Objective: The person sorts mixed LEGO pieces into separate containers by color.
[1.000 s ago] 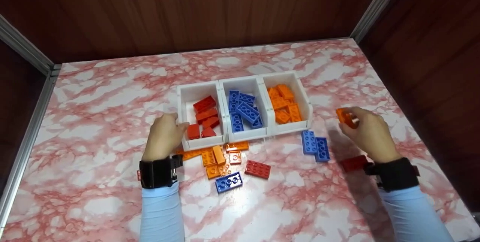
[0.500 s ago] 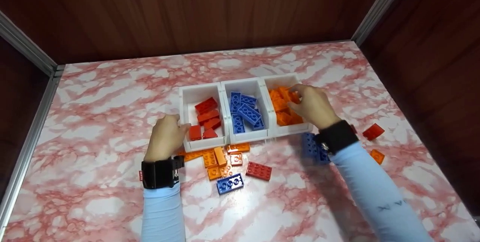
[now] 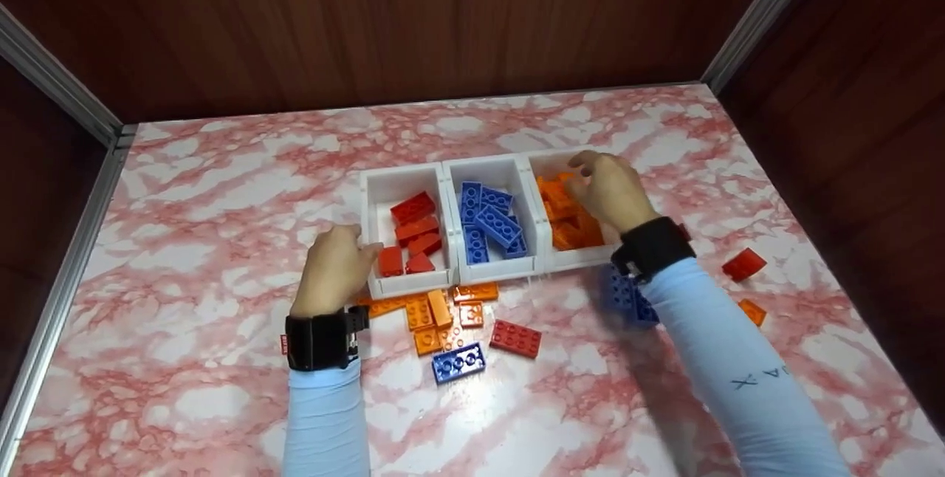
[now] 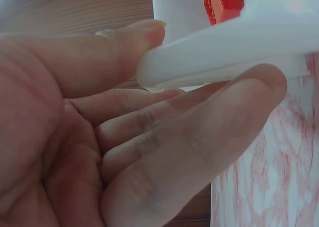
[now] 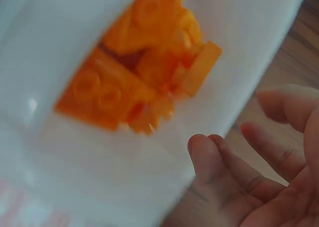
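My left hand [image 3: 334, 270] grips the left wall of a white three-part bin [image 3: 410, 286]; in the left wrist view the thumb and fingers [image 4: 199, 137] lie on either side of the white wall [image 4: 224, 50]. Red bricks [image 3: 417, 229] lie in the left compartment, blue bricks [image 3: 496, 224] in the middle one, orange bricks [image 3: 559, 200] in the right one. Over the right compartment is my right hand [image 3: 616, 193], its fingers spread apart and holding nothing. The right wrist view shows these fingers [image 5: 204, 157] beside the compartment wall, apart from the orange bricks [image 5: 144, 62].
In front of the bin lie several orange bricks [image 3: 418, 312], a blue brick [image 3: 458, 363] and a red brick [image 3: 515, 338]. Blue bricks [image 3: 622, 292] sit partly under the right forearm. Farther right are a red brick [image 3: 743, 263] and an orange brick [image 3: 751, 312].
My right hand carried an orange brick leftward from the table's right side to the right compartment and let go of it. My left hand stayed at the bin's left wall.
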A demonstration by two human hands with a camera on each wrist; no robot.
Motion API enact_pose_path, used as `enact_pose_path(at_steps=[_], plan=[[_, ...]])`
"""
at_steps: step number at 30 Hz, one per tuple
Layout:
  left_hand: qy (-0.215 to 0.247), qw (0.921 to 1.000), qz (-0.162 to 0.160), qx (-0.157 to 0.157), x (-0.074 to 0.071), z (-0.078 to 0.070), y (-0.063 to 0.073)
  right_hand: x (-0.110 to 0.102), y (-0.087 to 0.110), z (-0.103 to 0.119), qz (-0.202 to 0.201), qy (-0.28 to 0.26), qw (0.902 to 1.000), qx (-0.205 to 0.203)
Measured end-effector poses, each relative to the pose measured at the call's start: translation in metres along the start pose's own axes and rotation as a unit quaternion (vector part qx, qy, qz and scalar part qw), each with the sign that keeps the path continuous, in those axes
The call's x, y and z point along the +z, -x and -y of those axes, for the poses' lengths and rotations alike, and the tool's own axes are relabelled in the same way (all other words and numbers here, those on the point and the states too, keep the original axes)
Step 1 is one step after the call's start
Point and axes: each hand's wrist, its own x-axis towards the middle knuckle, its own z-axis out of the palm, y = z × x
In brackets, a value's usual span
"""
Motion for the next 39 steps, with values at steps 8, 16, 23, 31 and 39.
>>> enact_pose_path(at_steps=[8, 16, 23, 31, 39], plan=[[0.002, 1.0000, 0.002, -0.004, -0.002, -0.002, -0.001, -0.057, 0.023, -0.038, -0.087, 0.003, 0.9961, -0.016], [0.004, 0.9999, 0.007, -0.013, -0.003, 0.000, 0.001, -0.097, 0.058, -0.106, -0.073, 0.037, 0.9965, 0.021], [-0.017, 0.9997, -0.013, 0.009, -0.002, 0.003, 0.002, -0.101, 0.092, -0.156, 0.068, 0.069, 0.9913, 0.089], [-0.017, 0.9998, -0.010, 0.005, -0.002, 0.003, 0.001, -0.079, 0.116, -0.181, 0.113, 0.069, 0.9851, 0.110], [-0.001, 1.0000, -0.001, -0.002, -0.001, -0.001, 0.001, -0.075, 0.121, -0.181, 0.075, 0.064, 0.9849, 0.143]])
